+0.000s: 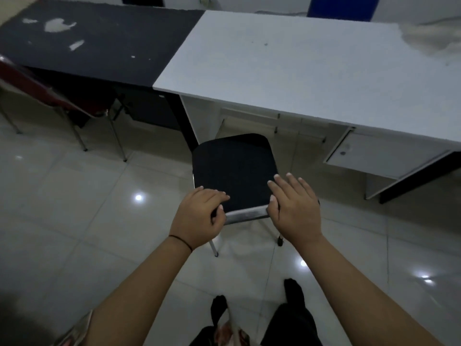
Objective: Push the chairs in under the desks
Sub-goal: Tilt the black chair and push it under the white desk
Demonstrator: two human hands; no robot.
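Left hand (199,216) grips the black padded metal-framed chair (234,176) at its near-left corner; right hand (294,208) lies flat, fingers straight, on its right edge. Chair sits at twelve o'clock, half under the white bench (299,66).

Glossy pale floor tiles (74,221) mirror ceiling lights; blue panel (341,7) behind

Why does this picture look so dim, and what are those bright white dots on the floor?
In the head view the room is dimly lit; the dots are lamp glare on the glossy tiled floor. The wide lens bends the white desk, and the red chair at the left edge is blurred.
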